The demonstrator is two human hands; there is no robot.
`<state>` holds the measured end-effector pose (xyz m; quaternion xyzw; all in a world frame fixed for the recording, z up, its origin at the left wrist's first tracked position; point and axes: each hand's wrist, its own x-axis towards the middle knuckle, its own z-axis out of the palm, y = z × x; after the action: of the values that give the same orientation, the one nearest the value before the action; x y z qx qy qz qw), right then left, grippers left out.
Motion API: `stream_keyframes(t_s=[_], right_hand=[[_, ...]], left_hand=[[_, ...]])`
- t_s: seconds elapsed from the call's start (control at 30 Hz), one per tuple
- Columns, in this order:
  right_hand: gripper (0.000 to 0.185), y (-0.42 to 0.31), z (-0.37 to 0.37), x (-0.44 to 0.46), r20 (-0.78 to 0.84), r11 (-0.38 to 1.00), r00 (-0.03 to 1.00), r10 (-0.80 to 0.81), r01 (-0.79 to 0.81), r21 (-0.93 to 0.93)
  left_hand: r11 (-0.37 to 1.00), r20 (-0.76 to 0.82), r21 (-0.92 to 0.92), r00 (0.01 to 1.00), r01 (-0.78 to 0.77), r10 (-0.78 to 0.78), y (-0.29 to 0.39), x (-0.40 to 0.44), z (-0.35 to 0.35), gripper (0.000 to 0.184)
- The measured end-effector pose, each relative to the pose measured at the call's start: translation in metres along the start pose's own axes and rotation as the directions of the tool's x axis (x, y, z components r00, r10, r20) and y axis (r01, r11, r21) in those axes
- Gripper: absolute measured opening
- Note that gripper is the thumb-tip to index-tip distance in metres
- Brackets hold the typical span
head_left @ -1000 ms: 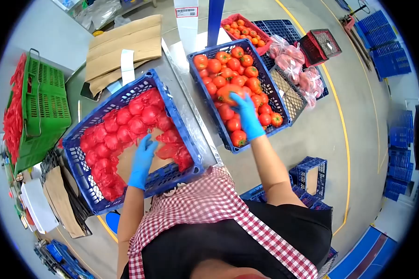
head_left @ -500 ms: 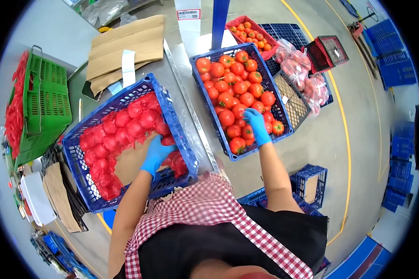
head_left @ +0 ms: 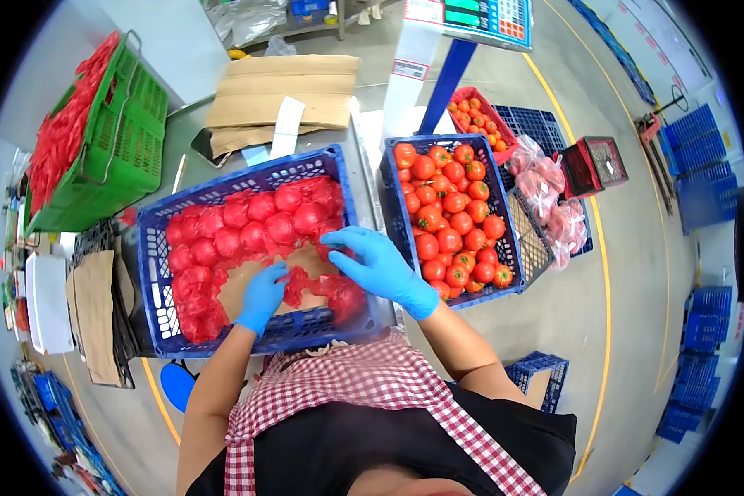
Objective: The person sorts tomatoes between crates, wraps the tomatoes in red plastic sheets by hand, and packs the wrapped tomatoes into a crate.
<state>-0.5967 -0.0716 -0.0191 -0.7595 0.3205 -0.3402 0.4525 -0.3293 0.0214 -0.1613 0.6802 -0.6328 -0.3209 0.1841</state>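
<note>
A blue plastic crate [head_left: 244, 175] on the table holds tomatoes in red net bags [head_left: 238, 236] around a bare cardboard patch [head_left: 236, 285]. My left hand [head_left: 261, 299], in a blue glove, is inside the crate over this cardboard. Its fingers are pinched together at the loose end of a red net bag [head_left: 299, 285], which trails from a netted tomato [head_left: 345, 299] near the crate's right end. My right hand [head_left: 382, 266], also gloved, hovers over the crate's right edge with fingers apart and nothing in them. Right of it, another blue crate [head_left: 395, 207] holds loose tomatoes [head_left: 455, 217].
A scale display [head_left: 488, 21] on a blue post [head_left: 446, 87] rises behind the tomato crate. Flattened cardboard [head_left: 281, 91] lies at the table's back. A green crate [head_left: 124, 140] with red netting stands at left. Bagged tomatoes [head_left: 546, 194] sit beyond, at right.
My right hand has left the loose tomatoes and moved left to the netted-tomato crate. My left hand has shifted left, away from the crate's right end. The camera view has shifted.
</note>
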Motion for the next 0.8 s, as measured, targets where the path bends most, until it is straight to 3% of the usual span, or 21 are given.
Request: stream_keyframes(t_s=[0.03, 0.1, 0.13, 0.17, 0.23, 0.3, 0.37, 0.47, 0.5, 0.53, 0.57, 0.63, 0.7, 0.8], right_hand=[[0.025, -0.002, 0.006, 0.005, 0.023, 0.999, 0.999, -0.025, 0.025, -0.023], [0.026, -0.002, 0.020, 0.014, 0.069, 0.996, 0.995, -0.066, 0.071, -0.063], [0.026, 0.000, 0.025, 0.014, 0.031, 0.993, 0.997, -0.070, 0.073, -0.097], [0.026, -0.006, 0.024, 0.015, 0.003, 0.996, 1.000, 0.024, -0.024, -0.086], [0.027, 0.010, 0.026, 0.011, -0.109, 0.986, 0.987, 0.116, -0.128, -0.107], [0.025, 0.011, 0.021, 0.014, -0.187, 0.962, 0.959, 0.215, -0.241, -0.129], [0.024, 0.025, 0.024, 0.019, -0.286, 0.978, 0.939, 0.191, -0.208, -0.030], [0.032, 0.015, 0.044, 0.039, -0.213, 0.925, 0.956, 0.200, -0.256, -0.282], [0.034, 0.025, 0.056, 0.045, -0.128, 0.896, 0.990, 0.056, -0.106, -0.431], [0.033, 0.030, 0.065, 0.051, 0.036, 0.831, 0.982, 0.185, -0.137, -0.539], [0.032, 0.035, 0.075, 0.057, 0.178, 0.752, 0.928, 0.328, -0.143, -0.643], [0.039, 0.059, 0.101, 0.065, 0.414, 0.634, 0.740, 0.530, -0.021, -0.773], [0.038, 0.081, 0.137, 0.042, 0.368, 0.619, 0.783, 0.502, -0.027, -0.785], [0.043, 0.097, 0.163, 0.030, 0.361, 0.653, 0.854, 0.376, 0.032, -0.757]], left_hand=[[0.972, 0.021, -0.197, 0.992, 0.128, -0.126, -0.006, 0.005, -0.004, 0.035], [0.756, 0.138, -0.546, 0.929, 0.360, -0.343, -0.009, 0.019, -0.019, 0.036], [0.552, 0.129, -0.788, 0.950, 0.273, -0.285, -0.018, 0.021, -0.024, 0.035], [0.284, 0.099, -0.944, 0.966, 0.167, -0.240, -0.029, 0.022, -0.028, 0.035], [0.016, 0.064, -0.997, 0.955, 0.072, -0.289, -0.048, 0.024, -0.046, 0.036], [0.380, -0.155, -0.925, 0.908, 0.005, -0.389, -0.085, 0.024, -0.065, 0.037], [0.592, -0.360, -0.806, 0.793, 0.001, -0.492, -0.074, 0.022, -0.101, 0.031], [0.819, -0.377, -0.573, 0.875, 0.038, -0.304, -0.060, 0.038, -0.122, 0.041], [0.918, -0.332, -0.364, 0.898, 0.159, -0.287, -0.033, 0.039, -0.125, 0.053], [0.979, -0.311, -0.166, 0.936, 0.117, -0.164, -0.025, 0.045, -0.113, 0.056], [1.000, -0.289, -0.020, 0.957, 0.021, -0.026, -0.005, 0.046, -0.108, 0.049], [0.978, -0.129, 0.064, 0.970, -0.199, 0.206, 0.002, 0.058, -0.086, 0.037], [0.911, 0.005, 0.291, 0.953, -0.292, 0.304, -0.002, 0.071, -0.053, 0.049], [0.874, -0.002, 0.379, 0.945, -0.303, 0.328, 0.004, 0.071, -0.037, 0.063]])
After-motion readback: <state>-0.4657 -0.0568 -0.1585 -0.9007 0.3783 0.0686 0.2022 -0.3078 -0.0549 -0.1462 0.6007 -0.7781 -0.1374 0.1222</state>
